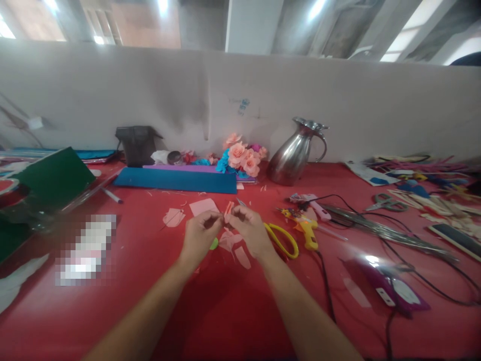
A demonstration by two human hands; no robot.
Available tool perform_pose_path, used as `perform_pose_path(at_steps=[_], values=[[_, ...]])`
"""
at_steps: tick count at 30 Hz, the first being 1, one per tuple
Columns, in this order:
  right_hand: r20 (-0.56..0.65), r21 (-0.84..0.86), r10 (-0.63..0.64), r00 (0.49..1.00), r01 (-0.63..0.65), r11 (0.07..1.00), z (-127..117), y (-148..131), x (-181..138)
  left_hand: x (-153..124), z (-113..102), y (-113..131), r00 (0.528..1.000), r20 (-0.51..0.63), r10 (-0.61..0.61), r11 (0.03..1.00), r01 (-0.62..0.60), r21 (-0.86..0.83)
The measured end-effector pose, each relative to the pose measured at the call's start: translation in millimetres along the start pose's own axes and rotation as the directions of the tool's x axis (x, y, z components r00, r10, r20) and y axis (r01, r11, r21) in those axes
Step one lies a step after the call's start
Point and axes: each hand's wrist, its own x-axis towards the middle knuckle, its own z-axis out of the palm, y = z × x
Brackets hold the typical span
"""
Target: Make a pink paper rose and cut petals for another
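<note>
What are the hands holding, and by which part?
A small pink paper piece, pinched at the fingertips: left hand on its left edge, right hand on its right edge.

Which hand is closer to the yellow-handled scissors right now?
Right. The right hand is just beside the yellow-handled scissors, its wrist close to the handle loops. The left hand is farther off, beyond the right hand. Both pinch a pink paper piece.

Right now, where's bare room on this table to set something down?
Bare red table between your forearms, and left of the left hand. Crowded right of the right hand: yellow scissors, glue gun, wires. Both hands pinch a pink petal.
</note>
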Motion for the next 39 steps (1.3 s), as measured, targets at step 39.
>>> perform_pose_path(at_steps=[39], values=[[0.035,-0.027,0.180,0.983,-0.179,0.983,12.7,11.3,-0.7,15.8,-19.4,2.4,0.934,0.087,-0.347,0.906,0.358,-0.228]])
